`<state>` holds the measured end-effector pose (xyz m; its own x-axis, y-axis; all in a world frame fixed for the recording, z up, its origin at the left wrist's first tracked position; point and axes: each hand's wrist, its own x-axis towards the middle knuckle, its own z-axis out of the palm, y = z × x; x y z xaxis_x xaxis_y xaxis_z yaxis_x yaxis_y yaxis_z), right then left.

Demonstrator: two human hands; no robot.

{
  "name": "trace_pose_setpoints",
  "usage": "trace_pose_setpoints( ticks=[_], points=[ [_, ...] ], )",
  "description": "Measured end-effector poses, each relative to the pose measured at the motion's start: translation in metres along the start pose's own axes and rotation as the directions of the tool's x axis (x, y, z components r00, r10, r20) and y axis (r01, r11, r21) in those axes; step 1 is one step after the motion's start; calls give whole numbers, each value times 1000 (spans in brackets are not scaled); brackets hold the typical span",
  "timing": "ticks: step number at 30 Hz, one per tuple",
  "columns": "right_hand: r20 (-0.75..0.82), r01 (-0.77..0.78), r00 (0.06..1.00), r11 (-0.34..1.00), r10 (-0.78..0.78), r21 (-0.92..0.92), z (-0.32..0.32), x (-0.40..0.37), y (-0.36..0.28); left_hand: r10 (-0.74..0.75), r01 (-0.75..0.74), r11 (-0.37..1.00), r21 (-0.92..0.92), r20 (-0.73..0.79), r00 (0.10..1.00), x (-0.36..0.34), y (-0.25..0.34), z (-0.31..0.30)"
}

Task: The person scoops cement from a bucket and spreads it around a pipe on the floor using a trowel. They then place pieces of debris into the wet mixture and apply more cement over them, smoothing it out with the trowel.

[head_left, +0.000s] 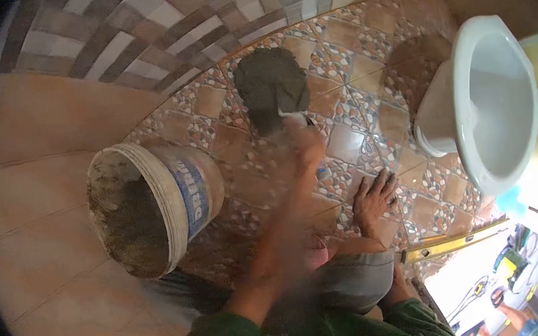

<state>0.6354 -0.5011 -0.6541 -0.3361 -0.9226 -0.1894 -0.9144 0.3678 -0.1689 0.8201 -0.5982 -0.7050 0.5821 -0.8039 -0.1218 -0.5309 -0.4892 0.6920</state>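
Observation:
My left hand [306,144] is closed round the handle of a trowel [289,113], slightly blurred by motion. The trowel's bent metal neck shows, while its blade cannot be told apart from the grey mortar. That mortar [269,79] lies in a flat, dark patch on the patterned tile floor [347,141]. My right hand [374,203] rests on the tiles with its fingers spread, beside my bent knee. To the left of my left arm, a white bucket [193,185] with a blue label leans over, its mouth turned towards me and dark mortar [127,217] inside.
A white toilet bowl [498,104] stands at the right. A yellow spirit level [455,242] lies near the doorway. Beyond it are a green and yellow power tool [509,264], cables and another person's arm [521,319]. Tiled walls [44,218] border the left and back.

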Motion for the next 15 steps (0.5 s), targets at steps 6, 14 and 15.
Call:
trace_pose_setpoints(
  ticks=[6,14,15],
  points=[
    [-46,17,999,1000,-18,-23,8,2,9,-11,-5,975,222,73,997,58,-7,-130],
    [-40,275,952,907,-303,-319,21,5,44,-17,-62,977,203,367,930,49,24,-124],
    [-70,281,945,902,-319,-327,22,6,45,-4,-55,989,135,406,914,43,33,-125]
  ],
)
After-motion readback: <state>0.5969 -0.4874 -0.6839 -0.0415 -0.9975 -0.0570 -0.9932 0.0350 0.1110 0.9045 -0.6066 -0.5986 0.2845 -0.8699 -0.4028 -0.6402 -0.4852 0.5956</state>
